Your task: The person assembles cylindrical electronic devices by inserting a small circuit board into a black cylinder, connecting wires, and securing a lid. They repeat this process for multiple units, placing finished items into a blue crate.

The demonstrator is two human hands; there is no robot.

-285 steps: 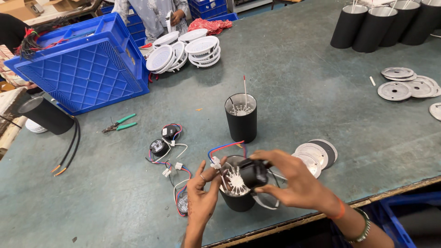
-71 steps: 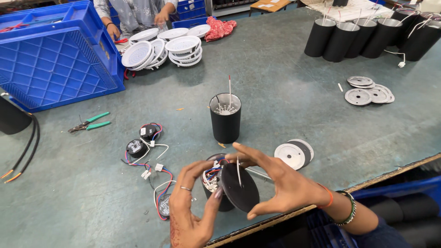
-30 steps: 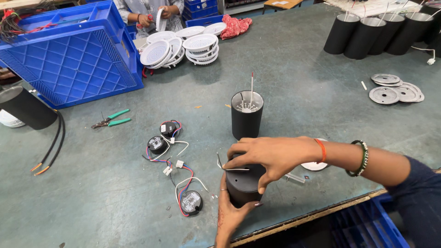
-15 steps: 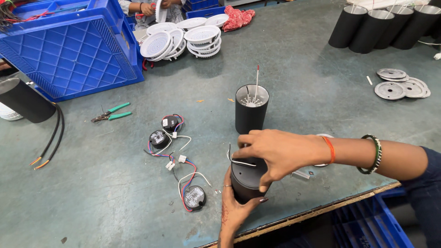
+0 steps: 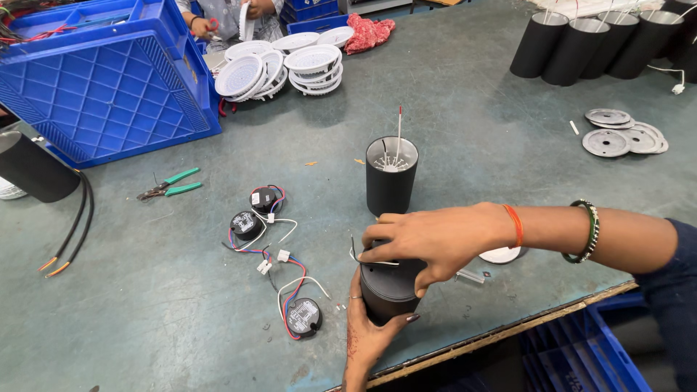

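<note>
A black cylindrical lamp housing (image 5: 386, 292) stands upright near the table's front edge. My left hand (image 5: 365, 328) grips its lower side from below. My right hand (image 5: 428, 241) lies over its top, fingers curled round the rim, with a thin white wire (image 5: 361, 258) sticking out under the fingers. Just behind stands a second black housing (image 5: 391, 176), its top uncovered, with a white heat sink inside and a wire rising from it. A white disc (image 5: 501, 255) peeks out under my right wrist.
Three round black drivers with coloured wires (image 5: 270, 239) lie left of the housing. Green pliers (image 5: 169, 184), a blue crate (image 5: 102, 80), stacked white round covers (image 5: 276, 62), grey metal discs (image 5: 623, 133) and several black housings (image 5: 581, 43) sit farther off. Another person's hands (image 5: 232, 11) work at the far edge.
My right hand has settled flatter over the housing's top. The left hand keeps its grip below. The view has shifted slightly.
</note>
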